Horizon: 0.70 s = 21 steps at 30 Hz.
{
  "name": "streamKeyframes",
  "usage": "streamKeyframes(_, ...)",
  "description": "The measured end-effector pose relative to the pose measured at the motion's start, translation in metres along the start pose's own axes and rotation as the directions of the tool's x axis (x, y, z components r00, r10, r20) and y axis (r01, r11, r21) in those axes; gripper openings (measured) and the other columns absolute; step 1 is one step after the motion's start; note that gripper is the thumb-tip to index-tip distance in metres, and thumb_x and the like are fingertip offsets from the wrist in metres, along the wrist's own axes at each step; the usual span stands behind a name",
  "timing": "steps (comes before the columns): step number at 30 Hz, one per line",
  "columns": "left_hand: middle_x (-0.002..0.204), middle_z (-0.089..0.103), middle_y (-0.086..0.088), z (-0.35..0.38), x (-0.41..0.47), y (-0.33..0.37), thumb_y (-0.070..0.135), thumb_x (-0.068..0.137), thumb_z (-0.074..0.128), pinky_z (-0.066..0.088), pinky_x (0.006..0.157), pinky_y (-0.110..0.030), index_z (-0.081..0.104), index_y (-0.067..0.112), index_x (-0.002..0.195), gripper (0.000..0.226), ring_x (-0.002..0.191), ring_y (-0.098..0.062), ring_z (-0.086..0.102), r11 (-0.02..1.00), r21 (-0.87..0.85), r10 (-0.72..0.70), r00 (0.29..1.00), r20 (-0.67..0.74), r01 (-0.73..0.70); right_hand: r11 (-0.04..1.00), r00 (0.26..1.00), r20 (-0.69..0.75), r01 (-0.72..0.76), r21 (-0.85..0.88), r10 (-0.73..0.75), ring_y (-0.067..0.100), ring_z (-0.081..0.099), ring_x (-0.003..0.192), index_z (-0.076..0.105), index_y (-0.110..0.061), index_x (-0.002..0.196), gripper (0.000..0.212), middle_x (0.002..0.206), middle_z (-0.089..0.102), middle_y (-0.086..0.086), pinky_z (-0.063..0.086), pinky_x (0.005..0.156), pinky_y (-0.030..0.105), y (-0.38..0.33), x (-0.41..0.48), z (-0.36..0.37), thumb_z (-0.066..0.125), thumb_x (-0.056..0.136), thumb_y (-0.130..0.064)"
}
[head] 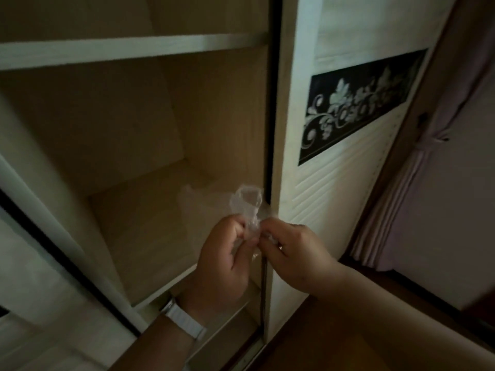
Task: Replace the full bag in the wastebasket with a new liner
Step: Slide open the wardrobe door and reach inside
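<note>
- New liner (247,207): thin, clear, crumpled plastic, bunched into a small wad with a looped top poking up above the fingers; held in mid-air in front of the open wardrobe, just left of the door edge.
- Left hand (226,257): curled, fingertips pinched on the lower left of the liner; pale watch strap (184,321) round the wrist.
- Right hand (294,253): fingers closed on the liner's right side, knuckles nearly touching the left hand's.
- Wardrobe (150,129): light wood inside, dim; one shelf (128,49) across the top, a lower shelf board behind the hands.
- Sliding door (337,204) to the right: pale, ribbed lower part, dark panel (359,105) with a silvery leaf-and-scroll pattern.
- Pinkish curtain (417,183) at far right, tied back near the wooden frame.
- Wooden floor (334,336) below the right forearm.
- Wastebasket nowhere in view.
</note>
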<state>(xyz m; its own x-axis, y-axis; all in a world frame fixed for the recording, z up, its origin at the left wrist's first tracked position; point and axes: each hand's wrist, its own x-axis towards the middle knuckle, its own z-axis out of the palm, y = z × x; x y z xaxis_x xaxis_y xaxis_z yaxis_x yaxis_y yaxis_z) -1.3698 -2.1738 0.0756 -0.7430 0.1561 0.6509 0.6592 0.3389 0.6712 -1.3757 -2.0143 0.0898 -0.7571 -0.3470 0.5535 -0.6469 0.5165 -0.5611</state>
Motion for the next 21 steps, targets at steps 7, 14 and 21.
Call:
streamKeyframes(7, 0.095, 0.050, -0.001, 0.070, 0.019, 0.056, 0.024, 0.091, 0.057, 0.040, 0.084, -0.020, 0.056, 0.007, 0.076, 0.023, 0.087, -0.017, 0.051, 0.939, 0.294, 0.216, 0.972, -0.094, -0.180, 0.993, 0.978, -0.174, -0.117, -0.010, 0.113, 0.010, 0.064, 0.072, 0.056, -0.031, 0.096, 0.003, 0.083, 0.069, -0.007, 0.051, 0.060, 0.032, 0.016, -0.066, -0.104, 0.055, 0.094, -0.029)
streamKeyframes(14, 0.121, 0.047, -0.017, 0.180, 0.021, 0.124, 0.020, 0.086, 0.065, 0.047, 0.087, -0.045, 0.059, 0.008, 0.082, 0.014, 0.100, -0.039, 0.053, 0.831, 0.469, 0.413, 0.897, -0.159, -0.299, 0.949, 0.930, -0.198, -0.291, 0.126, 0.311, 0.006, 0.065, 0.085, 0.050, -0.038, 0.107, 0.022, 0.097, 0.066, -0.017, 0.056, 0.070, 0.032, 0.040, -0.166, -0.229, 0.057, 0.087, -0.033)
streamKeyframes(21, 0.104, 0.065, 0.002, 0.299, 0.008, 0.191, 0.037, 0.095, 0.047, 0.050, 0.081, -0.022, 0.048, 0.024, 0.087, 0.014, 0.097, -0.003, 0.060, 0.986, 0.067, 0.139, 0.971, 0.193, -0.154, 0.898, 0.896, -0.071, -0.439, 0.002, 0.438, 0.000, 0.059, 0.103, 0.038, -0.042, 0.127, 0.051, 0.114, 0.058, -0.026, 0.055, 0.086, 0.031, 0.062, -0.255, -0.326, 0.066, 0.087, -0.031)
